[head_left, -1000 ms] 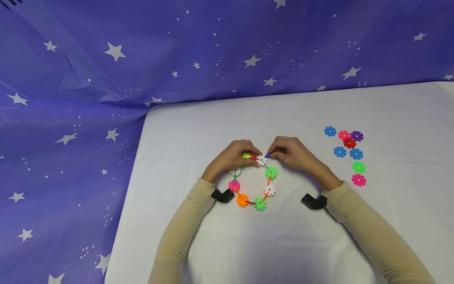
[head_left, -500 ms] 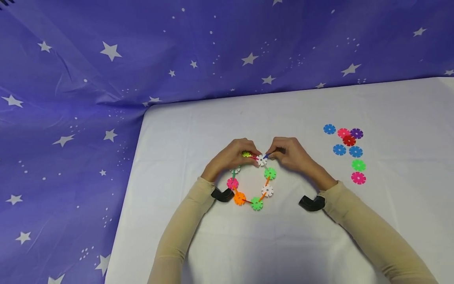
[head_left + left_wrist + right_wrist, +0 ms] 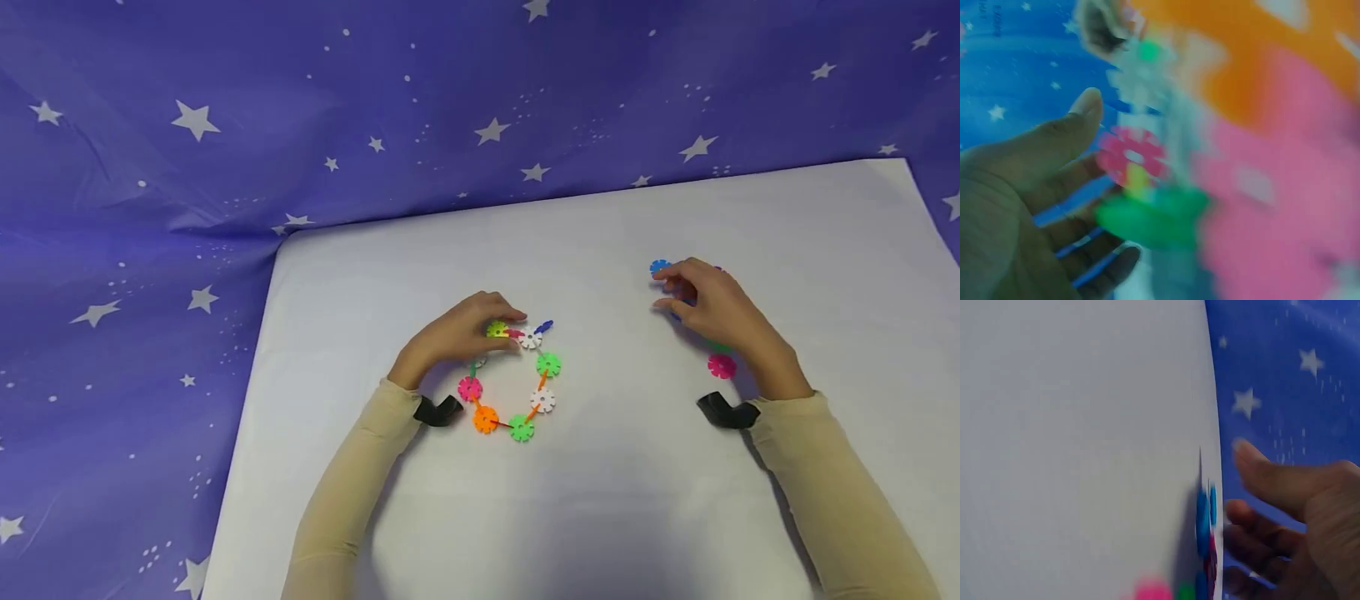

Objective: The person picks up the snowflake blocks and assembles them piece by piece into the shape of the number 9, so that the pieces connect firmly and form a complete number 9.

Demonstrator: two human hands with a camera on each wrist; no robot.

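Observation:
A ring of notched plastic discs lies on the white table, with an orange disc (image 3: 486, 419) at its near side. My left hand (image 3: 468, 327) is at the ring's upper left, thumb and fingers apart around a yellow disc (image 3: 497, 330). In the left wrist view its thumb stands clear of a pink disc (image 3: 1134, 155), with fingers behind. A blue disc (image 3: 545, 327) sticks up from the white disc (image 3: 530, 337) at the top. My right hand (image 3: 720, 308) hovers over loose discs, thumb and fingertips apart, near a light blue disc (image 3: 660, 268). It hides most of them.
A loose pink disc (image 3: 722, 366) lies below the right hand. Black wrist mounts (image 3: 438, 411) project from both sleeves. Behind the table (image 3: 600, 467) hangs a purple star-patterned cloth (image 3: 420, 100).
My right hand has let go of the blue disc, which stays on the white one, and moved right to the loose discs. My left hand's fingers have loosened at the ring. The head view has shifted.

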